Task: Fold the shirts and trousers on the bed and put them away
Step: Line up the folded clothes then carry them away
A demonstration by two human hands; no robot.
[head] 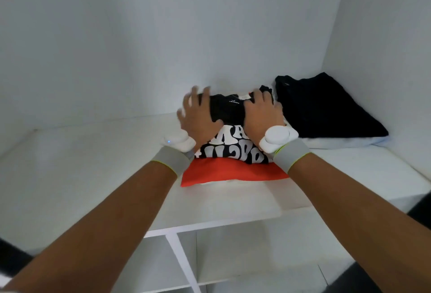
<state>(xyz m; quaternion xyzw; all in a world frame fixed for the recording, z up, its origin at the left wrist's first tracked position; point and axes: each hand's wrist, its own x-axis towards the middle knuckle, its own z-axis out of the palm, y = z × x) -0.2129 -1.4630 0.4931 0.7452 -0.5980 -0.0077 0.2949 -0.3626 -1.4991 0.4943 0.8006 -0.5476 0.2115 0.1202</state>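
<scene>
A folded black shirt with white lettering (231,145) lies on top of a folded red garment (233,173) on a white shelf (93,176). My left hand (198,115) rests flat on the left side of the black shirt, fingers spread. On its right side my right hand (262,111) presses down with the fingers stretched toward the back. Both wrists carry grey bands with white devices. A white layer shows under the red garment.
To the right, in the shelf's corner, a folded black garment (326,108) lies on a pale folded piece (345,143). White walls (140,36) close the back and sides. Below the shelf edge are lower white compartments (233,257).
</scene>
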